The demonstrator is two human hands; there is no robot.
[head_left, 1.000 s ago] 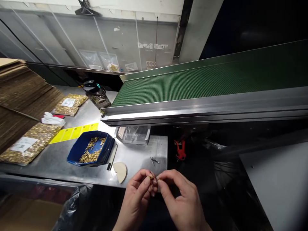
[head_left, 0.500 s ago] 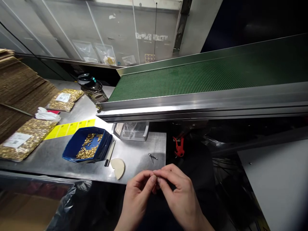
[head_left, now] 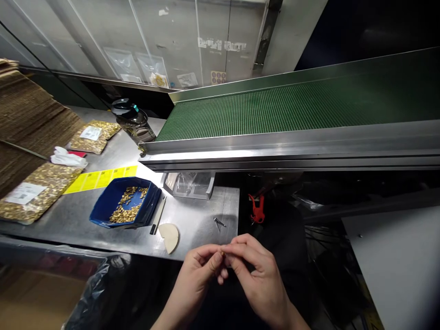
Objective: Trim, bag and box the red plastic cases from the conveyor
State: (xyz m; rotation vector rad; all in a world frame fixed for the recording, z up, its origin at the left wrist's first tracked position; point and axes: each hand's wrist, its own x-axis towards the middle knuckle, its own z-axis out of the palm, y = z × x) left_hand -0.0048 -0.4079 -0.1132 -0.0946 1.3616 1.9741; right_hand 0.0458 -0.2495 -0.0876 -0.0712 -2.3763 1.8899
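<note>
- Head view: the left hand (head_left: 201, 270) and the right hand (head_left: 256, 275) meet at their fingertips, just in front of the near edge of the metal table (head_left: 192, 224).
- Both hands are curled almost shut. They pinch one tiny gold part (head_left: 222, 252) between thumbs and first fingers. Only a speck of it shows, so its shape is too small to tell.
- Half a second ago the hands were pinched together the same way, a bit higher and more to the left in the picture. One second ago the gold part showed more between the fingers.
- The blue tray (head_left: 106, 211) sits on the table, well to the left of the hands. It holds a pile of small gold parts (head_left: 129, 211). It sits in the same spot on the table as before.
- A tan half-round piece (head_left: 171, 237) lies near the table edge, just left of the hands. A small metal clip (head_left: 218, 222) lies on the table just beyond the fingers. Neither has moved.
- Bags of gold parts (head_left: 41, 192) lie at the far left, beside a strip of yellow labels (head_left: 103, 178).
- The green belt (head_left: 275, 110) runs across the back, above the table.
</note>
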